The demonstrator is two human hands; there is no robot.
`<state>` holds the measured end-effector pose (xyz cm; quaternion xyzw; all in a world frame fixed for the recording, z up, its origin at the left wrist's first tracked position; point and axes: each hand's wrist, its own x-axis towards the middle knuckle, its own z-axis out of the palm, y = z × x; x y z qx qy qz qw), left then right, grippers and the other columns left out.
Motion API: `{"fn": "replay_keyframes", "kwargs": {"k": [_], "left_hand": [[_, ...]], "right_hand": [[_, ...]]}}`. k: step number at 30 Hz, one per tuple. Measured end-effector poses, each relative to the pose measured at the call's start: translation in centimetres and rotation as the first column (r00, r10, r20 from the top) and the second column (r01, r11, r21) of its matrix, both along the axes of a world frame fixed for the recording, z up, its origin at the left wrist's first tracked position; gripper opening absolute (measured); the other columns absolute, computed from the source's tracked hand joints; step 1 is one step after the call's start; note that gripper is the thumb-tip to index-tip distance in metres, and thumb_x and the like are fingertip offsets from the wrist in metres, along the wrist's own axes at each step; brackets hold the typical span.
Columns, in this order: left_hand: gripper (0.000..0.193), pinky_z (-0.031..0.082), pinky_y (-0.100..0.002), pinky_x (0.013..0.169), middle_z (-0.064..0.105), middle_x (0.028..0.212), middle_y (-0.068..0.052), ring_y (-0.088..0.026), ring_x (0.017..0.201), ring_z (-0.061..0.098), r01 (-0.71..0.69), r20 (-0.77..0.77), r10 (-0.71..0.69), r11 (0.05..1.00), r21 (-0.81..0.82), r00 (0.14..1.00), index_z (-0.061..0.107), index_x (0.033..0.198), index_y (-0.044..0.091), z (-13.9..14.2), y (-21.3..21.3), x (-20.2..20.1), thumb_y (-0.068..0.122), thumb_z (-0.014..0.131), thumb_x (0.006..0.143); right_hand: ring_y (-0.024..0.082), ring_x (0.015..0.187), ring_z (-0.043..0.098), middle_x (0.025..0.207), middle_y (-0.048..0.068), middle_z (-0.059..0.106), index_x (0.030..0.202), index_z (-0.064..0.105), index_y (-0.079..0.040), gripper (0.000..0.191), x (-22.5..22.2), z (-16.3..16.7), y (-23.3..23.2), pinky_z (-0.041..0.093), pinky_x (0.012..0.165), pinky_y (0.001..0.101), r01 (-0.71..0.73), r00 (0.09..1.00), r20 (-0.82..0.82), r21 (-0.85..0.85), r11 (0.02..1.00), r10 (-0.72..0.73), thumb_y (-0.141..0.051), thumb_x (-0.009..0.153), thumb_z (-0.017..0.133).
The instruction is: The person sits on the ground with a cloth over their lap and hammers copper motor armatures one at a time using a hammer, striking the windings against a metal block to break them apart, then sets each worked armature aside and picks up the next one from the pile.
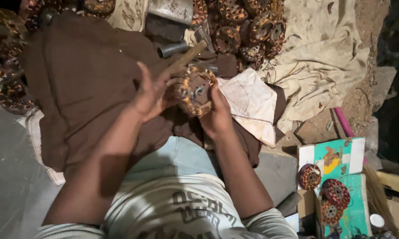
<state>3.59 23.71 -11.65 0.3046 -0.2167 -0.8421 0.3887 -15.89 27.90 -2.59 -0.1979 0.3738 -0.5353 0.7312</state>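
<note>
Brown cloth (84, 79) covers the floor under your hands. Just above its near edge, your left hand (153, 90) and right hand (217, 115) hold a copper-wound stator (195, 90) between them, fingers clamped on its rim. More stators (248, 26) lie piled beyond the cloth.

Glossy copper-wound stator (195, 90), matt brown cloth (84, 84)
</note>
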Motion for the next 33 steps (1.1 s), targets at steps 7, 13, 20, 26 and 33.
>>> {"fn": "replay_keyframes", "kwargs": {"k": [7, 13, 20, 26, 33], "left_hand": [[0.11, 0.049, -0.048, 0.107, 0.063, 0.14, -0.014, -0.03, 0.124, 0.062, -0.122, -0.115, 0.141, 0.98, 0.157, 0.983, 0.052, 0.149, 0.009, 2.9, -0.5, 0.6, 0.092, 0.028, 0.081], [0.107, 0.051, -0.047, 0.111, 0.063, 0.141, -0.013, -0.028, 0.128, 0.062, -0.166, -0.401, 0.209, 0.976, 0.139, 0.892, 0.05, 0.149, 0.003, 4.3, 0.0, 2.0, 0.087, 0.045, 0.082], [0.087, 0.058, -0.045, 0.1, 0.065, 0.127, -0.014, -0.027, 0.115, 0.066, -0.169, -0.328, 0.113, 0.974, -0.149, 0.938, 0.053, 0.139, 0.0, 7.5, 0.3, 2.8, 0.038, 0.094, 0.073], [0.068, 0.059, -0.04, 0.09, 0.067, 0.124, -0.015, -0.029, 0.111, 0.069, -0.399, 0.36, 0.504, 0.856, -0.33, 0.785, 0.057, 0.13, 0.0, 4.8, -8.1, 4.5, 0.027, 0.088, 0.076], [0.086, 0.048, -0.049, 0.09, 0.061, 0.131, -0.029, -0.042, 0.117, 0.059, -0.178, 0.713, 0.691, 0.722, -0.669, 0.121, 0.057, 0.136, -0.007, 2.4, -20.7, 7.7, 0.041, 0.095, 0.076]], "right_hand": [[0.034, 0.132, 0.056, 0.142, 0.02, 0.058, 0.147, 0.05, -0.002, 0.046, 2.8, 0.7, -0.9, 0.045, 0.111, 0.0474, -0.089, 0.854, -0.519, -0.154, 0.984, -0.004, -0.034, 0.115, 0.04], [0.036, 0.133, 0.058, 0.139, 0.023, 0.061, 0.145, 0.049, 0.002, 0.047, 6.0, 1.2, -1.4, 0.043, 0.114, 0.04, -0.29, 0.412, -0.903, -0.255, 0.922, -0.12, -0.029, 0.113, 0.033], [0.038, 0.124, 0.06, 0.133, 0.025, 0.06, 0.147, 0.044, -0.002, 0.044, 3.9, 4.8, -2.6, 0.045, 0.105, 0.0431, -0.281, 0.203, -0.976, -0.132, 0.951, -0.075, -0.028, 0.113, 0.037], [0.042, 0.095, 0.072, 0.101, 0.021, 0.074, 0.141, 0.05, -0.009, 0.052, -2.8, 0.5, -5.1, 0.056, 0.084, 0.0487, -0.158, -0.116, -0.986, 0.136, 0.978, 0.118, -0.044, 0.103, 0.056], [0.042, 0.099, 0.071, 0.109, 0.023, 0.073, 0.16, 0.024, -0.019, 0.106, -2.8, -3.5, -9.0, 0.056, 0.083, 0.0503, -0.082, -0.453, -0.742, 0.587, 0.805, 0.495, -0.074, 0.079, 0.064]]}}
